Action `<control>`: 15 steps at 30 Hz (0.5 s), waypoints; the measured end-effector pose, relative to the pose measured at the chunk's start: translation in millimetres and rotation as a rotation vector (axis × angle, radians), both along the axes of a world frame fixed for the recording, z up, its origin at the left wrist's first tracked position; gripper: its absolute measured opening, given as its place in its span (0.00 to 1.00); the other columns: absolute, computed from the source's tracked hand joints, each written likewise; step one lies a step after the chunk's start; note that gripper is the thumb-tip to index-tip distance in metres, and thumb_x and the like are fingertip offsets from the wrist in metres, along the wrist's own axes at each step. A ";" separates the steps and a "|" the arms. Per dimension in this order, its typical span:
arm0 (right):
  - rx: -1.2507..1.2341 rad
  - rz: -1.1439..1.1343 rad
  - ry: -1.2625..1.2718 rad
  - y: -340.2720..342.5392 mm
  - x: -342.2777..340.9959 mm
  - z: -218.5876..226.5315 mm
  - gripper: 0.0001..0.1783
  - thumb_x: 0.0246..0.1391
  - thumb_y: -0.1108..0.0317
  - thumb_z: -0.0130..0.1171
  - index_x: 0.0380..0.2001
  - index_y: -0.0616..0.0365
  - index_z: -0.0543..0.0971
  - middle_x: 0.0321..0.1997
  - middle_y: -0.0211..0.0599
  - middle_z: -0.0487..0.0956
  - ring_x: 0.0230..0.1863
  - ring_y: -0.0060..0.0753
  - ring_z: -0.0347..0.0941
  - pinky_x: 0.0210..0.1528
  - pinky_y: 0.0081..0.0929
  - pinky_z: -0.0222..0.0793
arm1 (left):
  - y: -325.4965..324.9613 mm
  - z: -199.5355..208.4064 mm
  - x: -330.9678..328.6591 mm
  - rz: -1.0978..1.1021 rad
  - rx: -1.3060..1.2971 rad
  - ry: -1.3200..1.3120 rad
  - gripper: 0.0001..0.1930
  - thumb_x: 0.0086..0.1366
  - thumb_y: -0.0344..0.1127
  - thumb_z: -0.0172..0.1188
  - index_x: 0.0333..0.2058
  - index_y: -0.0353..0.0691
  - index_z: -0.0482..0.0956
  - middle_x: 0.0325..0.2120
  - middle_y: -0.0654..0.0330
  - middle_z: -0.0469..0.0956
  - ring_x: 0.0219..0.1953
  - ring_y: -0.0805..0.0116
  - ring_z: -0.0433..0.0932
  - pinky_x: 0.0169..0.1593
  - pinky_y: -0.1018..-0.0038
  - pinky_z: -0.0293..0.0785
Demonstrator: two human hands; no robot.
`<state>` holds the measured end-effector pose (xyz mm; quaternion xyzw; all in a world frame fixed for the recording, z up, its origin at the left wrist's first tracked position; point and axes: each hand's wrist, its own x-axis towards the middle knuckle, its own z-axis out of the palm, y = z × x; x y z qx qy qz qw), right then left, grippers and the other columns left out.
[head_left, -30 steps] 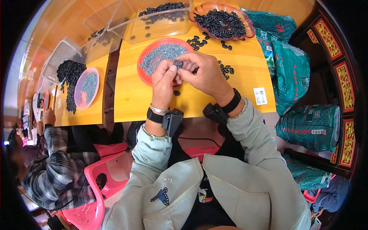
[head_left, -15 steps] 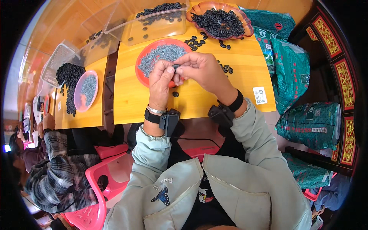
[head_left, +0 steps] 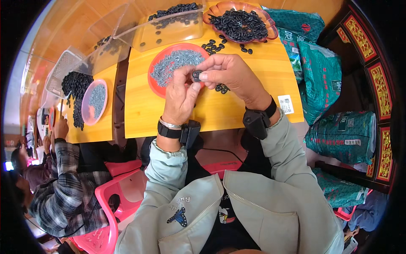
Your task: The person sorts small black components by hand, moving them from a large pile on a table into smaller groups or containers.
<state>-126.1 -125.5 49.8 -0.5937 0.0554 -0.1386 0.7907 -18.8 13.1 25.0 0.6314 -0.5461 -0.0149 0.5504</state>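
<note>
In front of me, my right hand [head_left: 226, 76] pinches a small black oval piece with holes [head_left: 197, 76] between thumb and fingers. My left hand [head_left: 182, 91] is right beside it, its curled fingers at the piece's left edge and its thumb just below. Anything inside the left fingers is hidden. Behind the hands is a red round tray [head_left: 154, 86] of small grey metal screw-like parts [head_left: 173, 63]. Several more black oval pieces [head_left: 222, 89] lie on the yellow table [head_left: 139, 114] under my right hand.
A scalloped amber tray [head_left: 275, 34] heaped with black pieces and a clear bin [head_left: 169, 36] stand at the back. Green bags [head_left: 319, 80] flank the right side. Left, a person in a plaid sleeve [head_left: 67, 169] sits by a pink bowl [head_left: 84, 112] and black pieces [head_left: 76, 89].
My right hand has turned and moved slightly right, showing the black piece's face. The left thumb has dropped away from it. The neighbour's hand has risen, holding a thin stick.
</note>
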 end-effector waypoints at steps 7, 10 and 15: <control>-0.062 0.005 0.024 -2.6 -0.5 3.8 0.12 0.49 0.73 0.59 0.38 0.64 0.77 0.28 0.28 0.77 0.29 0.15 0.71 0.33 0.12 0.67 | -1.2 2.5 -1.3 0.092 -0.012 -0.215 0.11 0.61 0.29 0.52 0.42 0.34 0.68 0.30 0.50 0.73 0.28 0.56 0.73 0.33 0.67 0.70; -0.033 0.015 -0.018 -0.1 0.3 5.6 0.13 0.48 0.73 0.60 0.39 0.64 0.77 0.29 0.28 0.77 0.30 0.15 0.72 0.34 0.12 0.67 | 0.1 2.1 -1.2 0.118 -0.022 -0.203 0.11 0.61 0.29 0.52 0.42 0.34 0.68 0.30 0.50 0.73 0.28 0.55 0.74 0.33 0.67 0.70; -0.105 0.000 -0.069 3.2 2.0 4.0 0.15 0.48 0.75 0.60 0.42 0.64 0.76 0.31 0.27 0.76 0.32 0.15 0.71 0.36 0.13 0.67 | 3.5 1.2 -3.7 0.143 0.036 -0.100 0.14 0.62 0.33 0.50 0.44 0.33 0.68 0.34 0.50 0.73 0.34 0.59 0.74 0.39 0.68 0.70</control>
